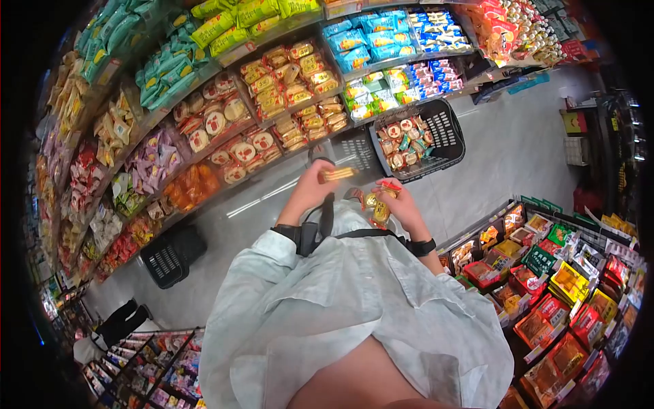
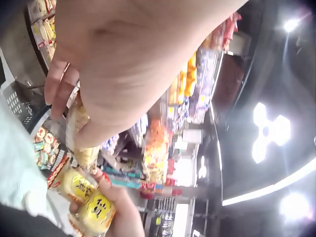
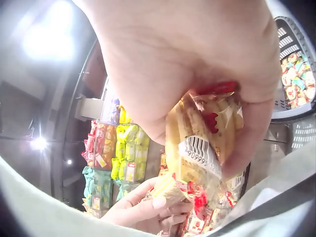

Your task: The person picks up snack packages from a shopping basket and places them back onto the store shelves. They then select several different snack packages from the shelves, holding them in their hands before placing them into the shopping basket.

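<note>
My left hand (image 1: 312, 187) pinches a pale yellow packaged cake (image 1: 339, 174) in clear wrapping, held in front of the body. Close by on the right, my right hand (image 1: 405, 208) grips packaged cakes (image 1: 377, 210) with yellow labels. Two round labelled faces show on these cakes (image 2: 98, 213) in the left wrist view. From the right wrist, a barcode and red printing are visible on the cakes (image 3: 195, 153), with the left hand (image 3: 143, 206) and its cake (image 3: 167, 191) just below. Past both hands, a black shopping basket (image 1: 451, 129) holds several small wrapped snacks (image 1: 403, 142).
Tiered shelves of wrapped snacks curve along the front and left, including gold-wrapped cakes (image 1: 293, 78) and round cakes (image 1: 214, 123). Another black basket (image 1: 165, 262) stands on the grey floor (image 1: 266, 198) at left. A display of bagged foods (image 1: 545, 286) is at right.
</note>
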Demonstrator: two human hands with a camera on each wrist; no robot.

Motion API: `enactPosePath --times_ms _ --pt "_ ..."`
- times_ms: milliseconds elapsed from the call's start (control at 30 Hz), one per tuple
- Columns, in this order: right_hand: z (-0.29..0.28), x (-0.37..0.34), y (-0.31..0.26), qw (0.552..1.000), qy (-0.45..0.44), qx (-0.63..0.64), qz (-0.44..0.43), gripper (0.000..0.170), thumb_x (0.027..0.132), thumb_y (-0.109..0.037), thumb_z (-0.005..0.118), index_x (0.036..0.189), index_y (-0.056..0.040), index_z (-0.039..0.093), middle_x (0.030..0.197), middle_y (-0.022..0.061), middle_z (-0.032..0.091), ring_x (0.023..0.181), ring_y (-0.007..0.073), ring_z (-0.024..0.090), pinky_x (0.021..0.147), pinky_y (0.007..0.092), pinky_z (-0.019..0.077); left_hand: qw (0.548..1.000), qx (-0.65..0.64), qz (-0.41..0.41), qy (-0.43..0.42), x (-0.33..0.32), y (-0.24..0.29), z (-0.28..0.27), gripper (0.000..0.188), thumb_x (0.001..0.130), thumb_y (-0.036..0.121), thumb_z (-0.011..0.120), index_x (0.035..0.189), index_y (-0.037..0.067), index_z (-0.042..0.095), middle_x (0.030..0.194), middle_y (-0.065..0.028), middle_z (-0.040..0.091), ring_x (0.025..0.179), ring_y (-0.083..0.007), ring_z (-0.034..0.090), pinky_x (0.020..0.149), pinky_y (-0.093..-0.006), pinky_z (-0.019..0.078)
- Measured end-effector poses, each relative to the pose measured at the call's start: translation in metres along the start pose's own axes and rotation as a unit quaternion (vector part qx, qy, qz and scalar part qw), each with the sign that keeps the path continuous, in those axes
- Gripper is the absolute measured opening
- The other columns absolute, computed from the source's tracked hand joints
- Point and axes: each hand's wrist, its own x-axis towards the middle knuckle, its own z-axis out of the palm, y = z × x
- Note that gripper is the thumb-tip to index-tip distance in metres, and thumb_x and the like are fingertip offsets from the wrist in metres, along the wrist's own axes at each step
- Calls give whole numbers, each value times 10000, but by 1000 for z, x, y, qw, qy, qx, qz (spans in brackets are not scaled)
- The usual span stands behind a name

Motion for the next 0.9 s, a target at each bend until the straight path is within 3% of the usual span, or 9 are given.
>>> enactPosePath --times_ms 33,200,367,467,600,633,733,767,900 --pt "2 4 -6 1000 11 2 5 302 959 -113 677 1241 -38 598 1119 34 711 1068 130 654 941 297 516 1000 1 3 19 12 -2 -11 397 838 104 801 1155 76 564 1031 -47 651 924 -140 615 803 -317 516" --pt "-15 30 -12 996 85 11 11 316 964 -128 686 1256 -43 601 1128 41 712 1059 127 658 935 301 523 983 -111 -74 128 83 8 -71 423 798 110 823 1085 77 514 1011 -29 578 901 -138 541 801 -293 464" --pt "-18 56 -54 981 194 19 14 306 980 -135 678 1259 -39 599 1132 49 710 1067 145 666 950 308 523 972 -8 -43 232 176 -15 -146 339 820 207 805 962 67 531 908 -49 595 870 -164 580 781 -318 483" --pt "-5 68 -74 974 223 29 2 283 1002 -153 667 1250 -37 596 1153 62 719 1080 156 669 951 315 523 971 112 -28 210 192 49 -167 329 843 202 810 952 67 530 826 -42 601 783 -177 574 735 -345 490" --pt "9 78 -86 968 248 36 34 286 1006 -153 659 1256 -31 591 1183 83 726 1088 163 669 958 319 523 920 366 63 128 232 35 -177 317 777 211 825 954 78 599 915 -116 674 949 -363 648 858 -438 517" --pt "12 80 -87 965 255 36 43 289 1006 -151 657 1260 -30 590 1189 88 727 1089 165 669 961 320 523 929 356 41 94 238 36 -176 299 763 210 822 959 88 631 1011 -122 693 1059 -380 625 931 -470 501" --pt "13 87 -80 964 255 60 41 294 1002 -138 648 1272 -37 588 1197 93 725 1100 170 666 963 320 524 911 397 86 65 255 19 -175 297 769 208 820 982 103 642 1086 -119 678 1089 -358 605 954 -466 486" --pt "12 87 -78 963 259 64 40 294 1001 -135 647 1273 -41 587 1197 92 725 1105 169 664 960 318 525 921 383 43 53 260 15 -174 313 769 209 824 1006 109 646 1130 -118 651 1118 -352 580 975 -463 472" --pt "-1 95 -87 959 270 74 31 294 997 -133 645 1274 -51 588 1194 85 725 1124 167 655 944 312 529 907 416 -4 69 268 24 -169 274 791 164 787 1013 121 632 1116 -111 636 1151 -355 558 993 -472 458"
